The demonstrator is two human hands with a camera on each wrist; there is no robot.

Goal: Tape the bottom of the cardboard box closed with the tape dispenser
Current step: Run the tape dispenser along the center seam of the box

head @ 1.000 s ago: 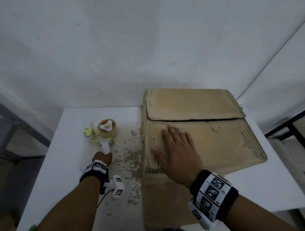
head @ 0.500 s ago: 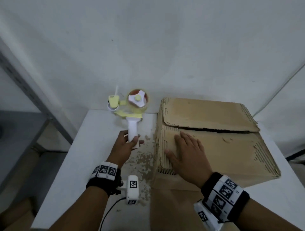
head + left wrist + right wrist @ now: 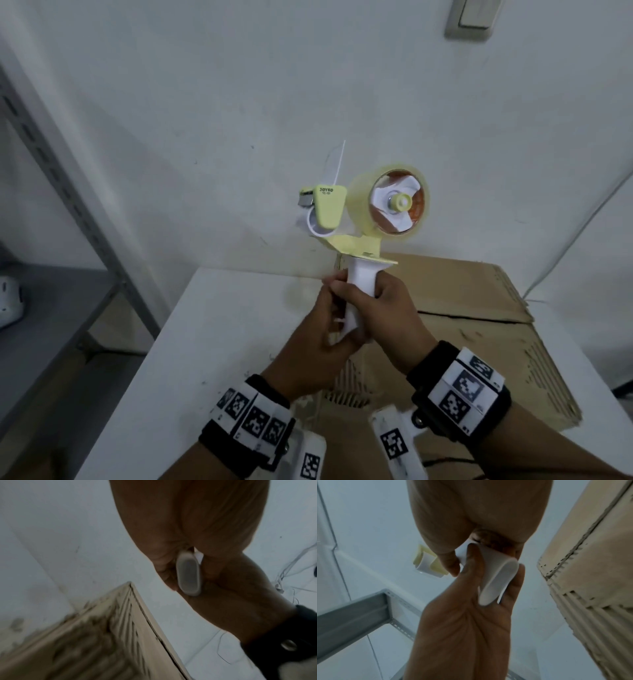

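The tape dispenser point(image 3: 373, 212), pale yellow with a roll of clear tape and a white handle point(image 3: 358, 298), is held upright in the air above the table's left part. My left hand point(image 3: 330, 318) grips the lower handle and my right hand point(image 3: 387, 305) grips it from the right, higher up. The wrist views show the handle's end point(image 3: 188, 574) and the handle point(image 3: 496, 577) between both hands. The worn cardboard box point(image 3: 479, 329) lies behind and to the right of the hands, its two flaps folded shut with a dark seam point(image 3: 479, 317) between them.
The box stands on a white table point(image 3: 212, 342) against a white wall. Cardboard crumbs lie on the table beside the box point(image 3: 102, 642). A grey metal shelf frame point(image 3: 68, 192) stands to the left. A thin cable point(image 3: 575, 240) runs down the wall at the right.
The left hand has lifted the dispenser off the table and raised it upright. The right hand has left the box flap and now grips the handle too. The head view has tilted upward.
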